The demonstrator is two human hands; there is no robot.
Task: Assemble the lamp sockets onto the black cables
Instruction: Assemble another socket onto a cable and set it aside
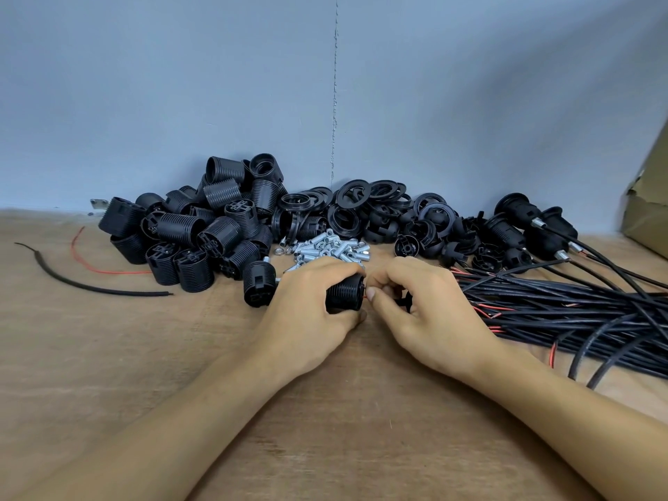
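From the head camera, a light-brown wooden surface (108, 356) meets a blue-grey wall (180, 85). Along the wall lie a heap of black ribbed plastic socket bodies (202, 226), a cluster of flat black plastic rings (352, 193), a scatter of short silver threaded metal tubes (325, 247) and a spread of black domed socket caps (426, 233). Far left lie a cut length of black cable (72, 280) and a loose red wire (101, 271). On the right, a thick bundle of black cables (564, 312) fans across the surface, with a torn brown cardboard box (647, 197) cut off by the frame edge.

The left hand (311, 312) curls its fingers round a black ribbed lamp socket (345, 296), held on its side just in front of the metal tubes. The right hand (415, 305) meets it, with thumb and forefinger pinching a red wire tip (365, 297) at the socket's end.

Both hands cover most of the socket. A black part (405, 301) under the right palm is too hidden to identify, and the cable that feeds the wire tip cannot be traced.
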